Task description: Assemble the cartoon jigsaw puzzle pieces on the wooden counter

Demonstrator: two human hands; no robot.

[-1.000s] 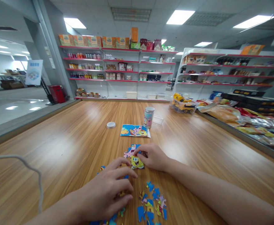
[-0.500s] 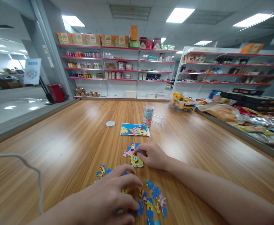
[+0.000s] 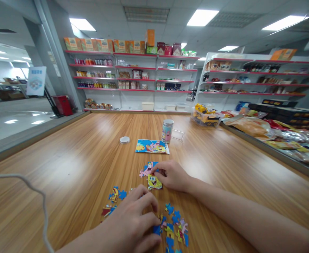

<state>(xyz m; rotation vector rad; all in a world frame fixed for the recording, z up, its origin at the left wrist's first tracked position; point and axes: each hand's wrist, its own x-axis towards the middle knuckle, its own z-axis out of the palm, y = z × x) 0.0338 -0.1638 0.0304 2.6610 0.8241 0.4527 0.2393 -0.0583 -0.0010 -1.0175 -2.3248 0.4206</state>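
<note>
My right hand (image 3: 174, 177) rests on a partly joined jigsaw puzzle (image 3: 146, 171) with a pink starfish and a yellow sponge character. Its thumb and index finger are pinched at the seam above the yellow face section (image 3: 153, 182). My left hand (image 3: 137, 219) is bent low over loose pieces nearer to me. Between its thumb and index finger is a blue puzzle piece (image 3: 157, 229). More loose pieces (image 3: 175, 217) lie to the right of that hand, and others (image 3: 114, 194) to its left; the hand hides some.
Beyond the puzzle lie a picture sheet (image 3: 152, 146), a printed can (image 3: 167, 131), a round silver lid (image 3: 124, 140) and a thin wire-like frame (image 3: 178, 134). Farther back is a clear bin of toy trucks (image 3: 206, 116). A grey cable (image 3: 44, 207) crosses the left side; packaged snacks (image 3: 270, 130) line the right.
My left hand has shifted slightly right, its fingers curling in around the blue piece. More loose pieces show on its left. My right hand stays on the joined puzzle.
</note>
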